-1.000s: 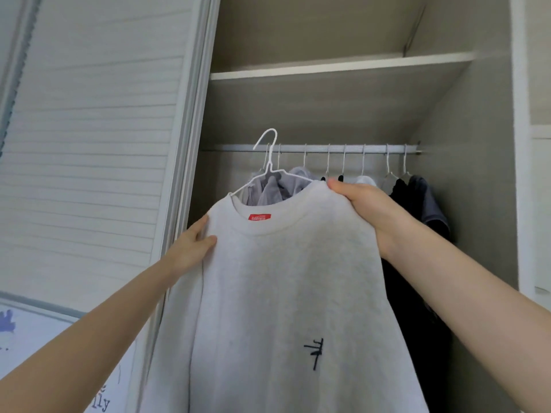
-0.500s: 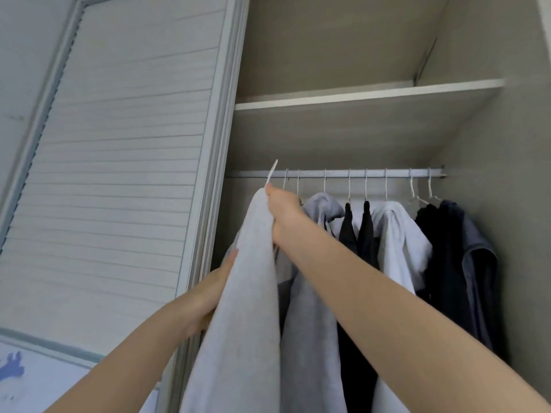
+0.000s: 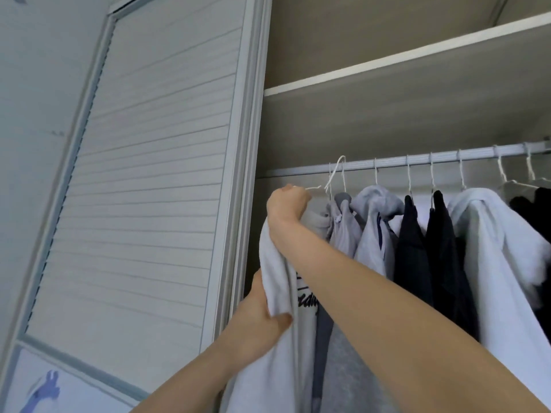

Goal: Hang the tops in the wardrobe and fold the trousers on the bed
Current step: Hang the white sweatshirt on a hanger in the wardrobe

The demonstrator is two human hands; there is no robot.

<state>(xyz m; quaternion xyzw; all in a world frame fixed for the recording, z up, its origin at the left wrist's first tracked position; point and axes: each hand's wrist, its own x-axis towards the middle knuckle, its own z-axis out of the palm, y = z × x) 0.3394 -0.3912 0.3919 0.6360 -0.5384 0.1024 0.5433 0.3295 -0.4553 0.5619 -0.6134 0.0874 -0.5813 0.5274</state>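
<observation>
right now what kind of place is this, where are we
Most likely a bedroom, at a built-in wardrobe: a hanging rail carries tops on white wire hangers, a shelf sits above it, and a louvred sliding door stands to the left.

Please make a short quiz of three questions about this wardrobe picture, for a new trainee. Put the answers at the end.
1. True or false: the right hand grips the shoulder of the white sweatshirt near the rail.
2. Which hand holds the sweatshirt lower down, at its side edge?
A. left hand
B. right hand
C. neither hand
3. Fill in: the white wire hanger of the sweatshirt has its hook at the ______ end of the rail, next to the louvred door.

Key
1. True.
2. A.
3. Left. From this angle I cannot tell if the hook sits fully over the rail.
</observation>
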